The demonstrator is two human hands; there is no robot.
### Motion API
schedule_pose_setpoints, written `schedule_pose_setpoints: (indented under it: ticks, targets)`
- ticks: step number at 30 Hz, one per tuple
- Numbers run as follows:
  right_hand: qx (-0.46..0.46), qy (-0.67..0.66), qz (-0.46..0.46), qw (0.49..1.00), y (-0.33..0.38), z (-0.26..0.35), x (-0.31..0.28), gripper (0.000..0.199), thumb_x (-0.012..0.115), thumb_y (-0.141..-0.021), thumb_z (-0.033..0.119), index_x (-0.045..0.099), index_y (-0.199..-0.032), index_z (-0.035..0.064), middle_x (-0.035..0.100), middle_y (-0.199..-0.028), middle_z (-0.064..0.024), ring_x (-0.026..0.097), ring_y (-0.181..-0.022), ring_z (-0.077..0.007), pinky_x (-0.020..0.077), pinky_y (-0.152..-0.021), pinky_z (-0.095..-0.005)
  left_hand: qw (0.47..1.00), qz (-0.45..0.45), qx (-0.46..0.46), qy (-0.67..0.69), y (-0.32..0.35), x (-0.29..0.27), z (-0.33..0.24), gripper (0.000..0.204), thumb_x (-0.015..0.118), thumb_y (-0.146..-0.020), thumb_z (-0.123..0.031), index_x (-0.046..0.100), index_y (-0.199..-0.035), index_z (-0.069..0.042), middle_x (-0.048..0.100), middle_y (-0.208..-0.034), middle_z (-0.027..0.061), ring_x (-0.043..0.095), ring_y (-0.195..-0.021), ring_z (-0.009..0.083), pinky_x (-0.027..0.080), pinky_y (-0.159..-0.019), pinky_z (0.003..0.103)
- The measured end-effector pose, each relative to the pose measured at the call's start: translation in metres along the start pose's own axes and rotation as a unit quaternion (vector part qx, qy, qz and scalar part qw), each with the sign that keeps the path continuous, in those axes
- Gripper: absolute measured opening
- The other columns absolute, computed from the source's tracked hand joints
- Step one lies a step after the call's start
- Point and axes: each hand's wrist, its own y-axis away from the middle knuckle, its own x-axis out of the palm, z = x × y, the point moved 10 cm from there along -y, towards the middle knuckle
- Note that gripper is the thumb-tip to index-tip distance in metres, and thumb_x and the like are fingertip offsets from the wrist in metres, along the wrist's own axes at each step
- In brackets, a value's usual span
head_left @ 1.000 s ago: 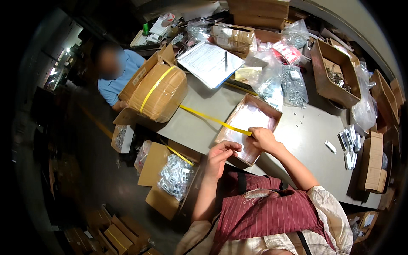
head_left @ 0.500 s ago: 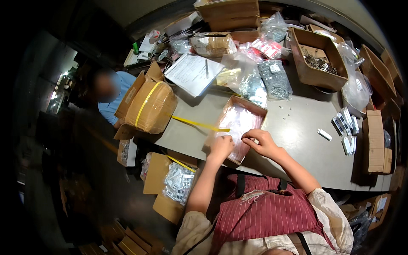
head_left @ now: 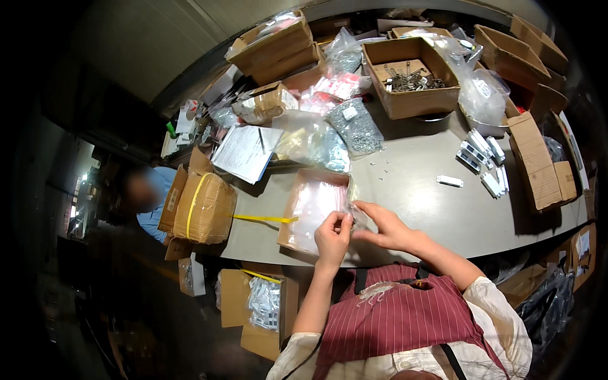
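A shallow cardboard box lies on the table in front of me, holding clear, pinkish plastic bags. At its right side, my left hand is closed in a pinch on a small clear plastic bag. Facing it, my right hand has thumb and fingers apart, with the bag's blurred film close to the fingertips. Whether anything is inside that bag, I cannot make out. A yellow strap reaches from the taped carton to the box's left part.
Bags of small metal parts and a clipboard with papers lie farther back. An open carton of metal pieces stands behind. White rectangular parts sit at the right. A person in blue is beyond the carton at left.
The view has turned, shifting the table's contents leftward. Both hands have moved from over the box to its right side, and a small clear bag now shows between them.
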Motion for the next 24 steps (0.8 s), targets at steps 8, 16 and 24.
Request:
schedule_pose_setpoints:
  ticks: [8, 16, 24]
  targets:
    - [0.239, -0.043, 0.101, 0.965, 0.051, -0.053, -0.039, 0.017, 0.059, -0.097, 0.015, 0.070, -0.103, 0.0034, 0.072, -0.076, -0.0098, 0.070, -0.071, -0.0193, 0.0539, -0.066, -0.0320, 0.986, 0.084, 0.129, -0.060, 0.009, 0.048, -0.041, 0.036, 0.073, -0.089, -0.020, 0.064, -0.120, -0.003, 0.072, -0.099, 0.0116, 0.070, -0.082, 0.0228, 0.055, -0.072, 0.032]
    - [0.305, -0.274, 0.066, 0.910, 0.087, -0.083, -0.057, 0.018, 0.064, -0.098, 0.018, 0.069, -0.096, 0.0002, 0.069, -0.077, -0.0053, 0.067, -0.071, -0.0125, 0.0515, -0.065, -0.0275, 0.957, 0.159, 0.237, -0.062, 0.011, 0.102, -0.060, 0.012, 0.068, -0.088, -0.007, 0.074, -0.098, -0.004, 0.071, -0.088, 0.0108, 0.067, -0.076, 0.0240, 0.052, -0.067, 0.033]
    - [0.321, -0.301, 0.152, 0.885, 0.100, -0.072, -0.065, 0.017, 0.067, -0.096, 0.016, 0.068, -0.098, -0.0015, 0.069, -0.086, -0.0042, 0.064, -0.078, -0.0124, 0.0515, -0.073, -0.0294, 0.985, 0.115, 0.116, -0.048, -0.002, 0.110, -0.036, 0.011, 0.072, -0.088, -0.010, 0.069, -0.086, 0.000, 0.068, -0.081, 0.0097, 0.061, -0.067, 0.0164, 0.048, -0.063, 0.030]
